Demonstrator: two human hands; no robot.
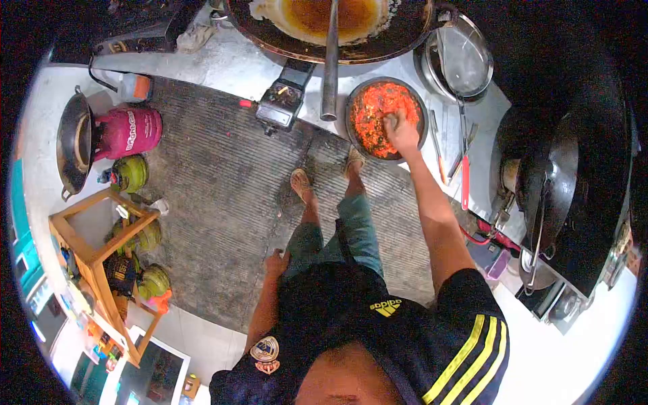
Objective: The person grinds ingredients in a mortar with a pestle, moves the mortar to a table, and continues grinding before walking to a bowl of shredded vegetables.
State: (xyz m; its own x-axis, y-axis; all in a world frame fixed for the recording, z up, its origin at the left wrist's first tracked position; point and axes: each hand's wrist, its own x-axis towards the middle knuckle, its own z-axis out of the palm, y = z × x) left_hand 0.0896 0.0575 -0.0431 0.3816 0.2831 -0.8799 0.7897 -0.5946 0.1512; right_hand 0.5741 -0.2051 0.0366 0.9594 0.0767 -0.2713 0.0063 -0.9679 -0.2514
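My right hand (403,133) reaches into a dark round bowl (352,138) at the counter's front edge. Its fingers are bunched together in a red, chunky mixture (379,102) that looks like ground chili, and the fingertips are partly hidden in it. My left hand (275,262) hangs beside my left thigh, holding nothing visible, its fingers loose. Just beyond the bowl sits a large wok (270,48) with brown oily liquid (351,20). A long metal handle (329,81) sticks out over the wok's near rim.
Right of the bowl lie tongs (437,145), a red-handled utensil (466,182) and a metal strainer over a pot (466,61). A burner control box (280,101) juts from the counter. Gas cylinders (135,131), another wok (75,142) and a wooden frame (101,256) stand left.
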